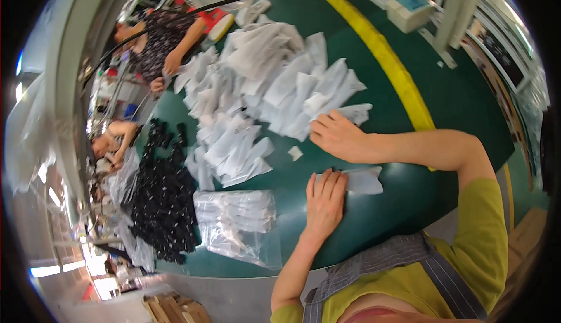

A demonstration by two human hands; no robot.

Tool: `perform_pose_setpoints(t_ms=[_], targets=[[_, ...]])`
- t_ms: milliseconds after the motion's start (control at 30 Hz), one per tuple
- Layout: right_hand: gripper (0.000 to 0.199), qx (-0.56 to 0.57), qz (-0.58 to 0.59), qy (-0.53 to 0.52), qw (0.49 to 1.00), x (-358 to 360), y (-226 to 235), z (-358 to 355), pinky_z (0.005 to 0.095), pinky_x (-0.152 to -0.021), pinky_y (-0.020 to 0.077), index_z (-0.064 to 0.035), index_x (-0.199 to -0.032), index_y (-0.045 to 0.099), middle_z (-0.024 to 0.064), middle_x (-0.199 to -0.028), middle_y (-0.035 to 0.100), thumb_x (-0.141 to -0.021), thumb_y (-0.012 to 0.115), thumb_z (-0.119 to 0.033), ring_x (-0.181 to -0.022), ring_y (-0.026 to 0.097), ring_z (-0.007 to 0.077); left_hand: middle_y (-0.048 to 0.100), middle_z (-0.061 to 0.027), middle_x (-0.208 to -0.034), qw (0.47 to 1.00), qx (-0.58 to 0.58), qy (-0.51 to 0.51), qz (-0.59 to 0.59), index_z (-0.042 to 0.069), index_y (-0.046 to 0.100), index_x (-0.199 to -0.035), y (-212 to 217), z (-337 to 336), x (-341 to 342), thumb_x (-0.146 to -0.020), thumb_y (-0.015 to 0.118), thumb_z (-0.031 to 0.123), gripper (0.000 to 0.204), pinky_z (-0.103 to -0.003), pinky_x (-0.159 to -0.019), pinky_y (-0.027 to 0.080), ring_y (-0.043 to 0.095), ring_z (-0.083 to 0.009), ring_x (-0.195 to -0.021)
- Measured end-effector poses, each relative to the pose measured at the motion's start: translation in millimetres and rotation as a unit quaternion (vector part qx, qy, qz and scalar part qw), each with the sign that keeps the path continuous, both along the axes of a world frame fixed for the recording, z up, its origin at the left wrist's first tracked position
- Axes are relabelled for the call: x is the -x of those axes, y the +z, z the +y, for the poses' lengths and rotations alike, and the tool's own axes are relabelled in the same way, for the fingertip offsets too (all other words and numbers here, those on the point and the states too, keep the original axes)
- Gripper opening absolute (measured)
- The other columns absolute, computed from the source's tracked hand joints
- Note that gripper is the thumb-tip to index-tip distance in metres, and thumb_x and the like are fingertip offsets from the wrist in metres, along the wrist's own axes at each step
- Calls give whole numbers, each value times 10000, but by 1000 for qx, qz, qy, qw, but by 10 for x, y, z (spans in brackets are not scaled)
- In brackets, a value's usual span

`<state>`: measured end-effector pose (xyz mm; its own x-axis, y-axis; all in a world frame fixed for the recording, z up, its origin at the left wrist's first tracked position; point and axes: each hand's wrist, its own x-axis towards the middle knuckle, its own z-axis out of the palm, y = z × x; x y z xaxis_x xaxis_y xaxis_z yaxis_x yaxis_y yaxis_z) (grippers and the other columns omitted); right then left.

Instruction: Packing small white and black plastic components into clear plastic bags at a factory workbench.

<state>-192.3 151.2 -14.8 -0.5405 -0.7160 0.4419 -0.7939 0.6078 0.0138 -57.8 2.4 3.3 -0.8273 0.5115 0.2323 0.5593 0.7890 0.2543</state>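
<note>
My left hand [326,203] lies with its fingers stretched out over one end of a flat white packet [365,181] on the green table. Farther off, my right hand [339,137] is closed, its fingers curled at the near right edge of a large heap of white packets [263,83]. One white packet [355,114] shows just behind this hand. What its fingertips hold, if anything, is hidden. A small white scrap [295,153] lies left of my right hand.
Left of my left hand lies a clear plastic bag [236,223] holding white packets. Beyond it is a pile of small black parts [163,200]. Yellow tape [380,48] crosses the green table [467,101]. Two people [166,42] sit along the far left side.
</note>
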Motion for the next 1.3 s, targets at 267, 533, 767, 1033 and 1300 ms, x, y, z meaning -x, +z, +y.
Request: perform_pose_setpoints(t_ms=[267,533,767,1033,1300], targets=[[159,42,72,-37,996,285,-146,58,387,-843,389,-47,-913,607,103,-984,556,-793,604,-151,-995,505,257,511,-160,-1338,999,-35,-8,2,19,537,-1286,-157,67,-315,-756,620,40,537,-510,-1105,300,463,-315,-1282],[91,131,-88,97,983,-30,-186,-1,399,-817,390,-87,-849,584,65,-804,592,-805,644,-140,-886,553,257,578,-124,-1078,991,-108,-36,75,8,596,-1163,-260,249,61,-764,654,30,404,-409,-909,441,564,-281,-1022],[380,22,-115,57,991,-429,147,572,425,-918,387,-97,-1044,597,87,-1012,565,-709,756,-178,-994,523,272,609,-109,-1025,989,-110,-48,83,10,623,-1117,-236,114,-41,-703,707,41,423,-377,-798,479,599,-268,-948],[270,78,-505,80,856,-332,329,708,393,-917,473,-77,-1117,638,110,-1130,641,-875,646,-194,-1058,593,296,540,-143,-1320,990,-86,-36,103,116,686,-1041,-262,163,96,-737,788,223,338,-523,-1038,335,466,-338,-1285],[269,-3,-68,-72,995,471,-55,946,411,-835,417,-67,-1014,580,121,-979,560,-753,645,-48,-960,528,316,573,-124,-1188,992,-125,-25,21,39,616,-1197,-272,285,82,-763,779,253,511,-544,-1070,288,527,-312,-1136]])
